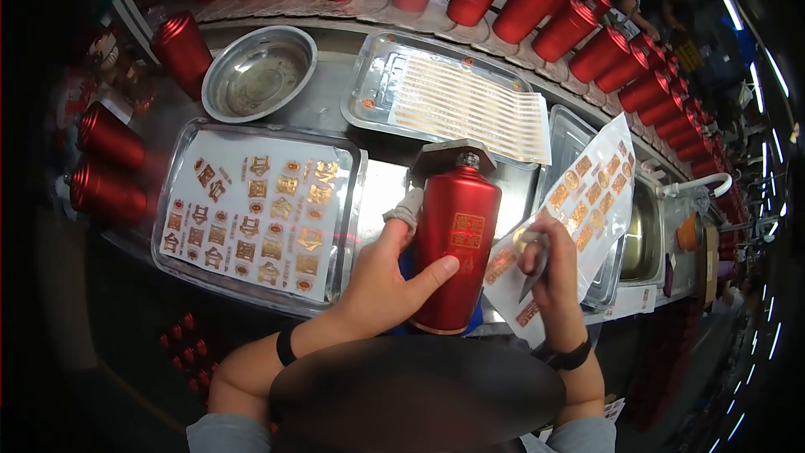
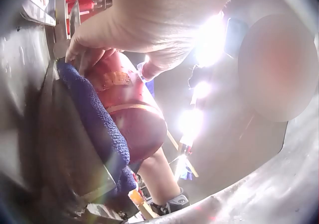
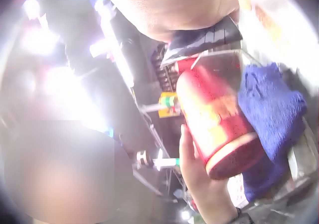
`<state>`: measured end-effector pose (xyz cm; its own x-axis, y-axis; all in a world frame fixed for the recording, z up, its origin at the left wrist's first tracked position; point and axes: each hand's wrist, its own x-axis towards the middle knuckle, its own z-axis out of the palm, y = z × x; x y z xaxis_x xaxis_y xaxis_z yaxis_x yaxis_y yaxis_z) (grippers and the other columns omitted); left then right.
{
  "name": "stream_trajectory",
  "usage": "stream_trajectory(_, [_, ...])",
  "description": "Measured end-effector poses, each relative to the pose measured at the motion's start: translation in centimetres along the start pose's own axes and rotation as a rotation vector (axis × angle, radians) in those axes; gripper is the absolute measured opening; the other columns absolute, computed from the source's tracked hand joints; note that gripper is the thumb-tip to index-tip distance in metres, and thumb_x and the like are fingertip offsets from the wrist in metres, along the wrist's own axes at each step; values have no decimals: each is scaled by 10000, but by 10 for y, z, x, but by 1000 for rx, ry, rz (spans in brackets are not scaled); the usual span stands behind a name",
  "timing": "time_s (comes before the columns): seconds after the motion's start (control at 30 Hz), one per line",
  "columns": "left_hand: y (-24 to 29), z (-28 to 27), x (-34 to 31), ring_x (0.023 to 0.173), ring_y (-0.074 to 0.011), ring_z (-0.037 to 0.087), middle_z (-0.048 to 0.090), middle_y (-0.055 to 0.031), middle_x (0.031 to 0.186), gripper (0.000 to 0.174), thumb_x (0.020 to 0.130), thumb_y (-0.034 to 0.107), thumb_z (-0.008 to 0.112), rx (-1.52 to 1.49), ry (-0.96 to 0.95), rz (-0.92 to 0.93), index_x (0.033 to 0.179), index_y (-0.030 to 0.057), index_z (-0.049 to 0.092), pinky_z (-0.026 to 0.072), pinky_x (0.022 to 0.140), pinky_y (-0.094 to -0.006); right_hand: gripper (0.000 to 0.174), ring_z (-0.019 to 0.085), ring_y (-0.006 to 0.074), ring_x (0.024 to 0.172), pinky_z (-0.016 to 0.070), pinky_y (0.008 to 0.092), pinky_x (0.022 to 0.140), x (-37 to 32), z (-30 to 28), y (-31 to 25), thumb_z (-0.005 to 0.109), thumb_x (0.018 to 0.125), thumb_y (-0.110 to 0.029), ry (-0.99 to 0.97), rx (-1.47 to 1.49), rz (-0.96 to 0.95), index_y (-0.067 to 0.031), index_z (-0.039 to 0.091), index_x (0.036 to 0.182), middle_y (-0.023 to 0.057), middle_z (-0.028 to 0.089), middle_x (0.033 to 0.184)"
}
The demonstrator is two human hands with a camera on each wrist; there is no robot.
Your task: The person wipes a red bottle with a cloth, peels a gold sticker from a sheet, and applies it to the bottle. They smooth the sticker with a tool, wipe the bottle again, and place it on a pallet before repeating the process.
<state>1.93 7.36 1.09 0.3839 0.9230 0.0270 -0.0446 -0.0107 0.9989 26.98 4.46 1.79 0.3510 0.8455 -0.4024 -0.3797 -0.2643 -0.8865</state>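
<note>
My left hand (image 1: 390, 281) grips a red bottle (image 1: 459, 243) by its side, thumb across the front below a gold square label (image 1: 467, 231). A whitish wrap (image 1: 407, 206) covers one of its fingers. The bottle leans back on a folded blue cloth (image 2: 97, 114), its base toward me. My right hand (image 1: 555, 273), just right of the bottle, pinches a dark, flat, pointed blade (image 3: 204, 42) with score lines across it. That hand overlaps a sheet of gold labels (image 1: 591, 193), which slants up to the right behind it.
A tray (image 1: 164, 239) of gold character stickers lies left, a tray (image 1: 356, 105) of gold strips behind. A metal bowl (image 1: 218, 75) stands at back left, a sink (image 1: 644, 239) right. Red bottles (image 1: 537, 7) line a conveyor (image 1: 377, 13); several more stand left.
</note>
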Motion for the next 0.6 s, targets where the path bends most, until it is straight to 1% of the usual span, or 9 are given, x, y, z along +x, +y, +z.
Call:
stream_trajectory(0.03, [-1,0,0,1282,-267,516,531,-247,1329,697,886,214,722,-3,8,13,1395,-88,353,401,1077,-374,132,540,113,519,448,217,501,3,-5,-5,597,912,-162,50,167,104,-47,588,975,46,618,804])
stream_trajectory(0.13, [-2,1,0,1315,-265,476,484,-235,1380,738,884,188,720,-18,-8,10,1429,-84,302,366,1102,-373,178,599,128,642,509,262,609,-7,1,-18,621,894,-103,58,130,149,-36,551,1044,45,603,850])
stream_trajectory(0.2, [1,-1,0,1382,-252,393,389,-218,1480,811,884,153,714,-37,-67,-52,1485,-81,223,297,1152,-377,239,609,142,703,519,280,649,-33,31,-31,646,867,-46,-26,-120,-116,-29,528,1074,48,599,881])
stream_trajectory(0.3, [4,-1,0,1377,-251,399,398,-216,1472,812,883,155,715,-58,-69,-88,1487,-76,223,303,1148,-376,339,605,153,792,506,278,681,-49,50,-18,694,814,34,-141,-438,-603,-17,523,1102,65,607,918])
stream_trajectory(0.37, [-1,2,-2,1375,-250,402,404,-212,1466,812,884,164,714,-61,-64,-65,1488,-72,225,309,1144,-377,259,608,219,757,481,308,674,-51,58,-25,734,786,-1,-313,-808,-851,-10,588,1000,108,608,859])
stream_trajectory(0.43, [1,1,0,1341,-256,441,443,-218,1427,772,885,156,711,-47,-36,-35,1465,-77,259,341,1121,-376,255,605,295,754,476,369,636,-37,69,-30,740,748,0,-271,-1031,-1111,-17,608,965,122,601,816])
stream_trajectory(0.5, [5,6,-1,1277,-268,516,517,-233,1354,691,885,131,706,-33,10,-3,1418,-89,325,398,1077,-374,277,597,338,747,466,422,614,-7,72,-39,731,736,-4,-128,-1039,-1211,-29,617,987,130,602,805])
stream_trajectory(0.53, [2,1,-2,1294,-261,496,488,-234,1386,715,888,121,702,4,-65,-80,1439,-93,300,389,1084,-369,223,614,283,755,482,389,603,1,69,-46,746,742,-16,-116,-1134,-1269,-55,631,930,96,607,806])
stream_trajectory(0.6, [-5,1,0,1319,-260,469,464,-229,1411,720,900,124,686,-69,-41,-33,1454,-93,280,375,1093,-366,207,621,243,769,499,368,612,-11,56,-40,767,735,-36,-390,-1154,-1455,-69,641,896,75,608,819])
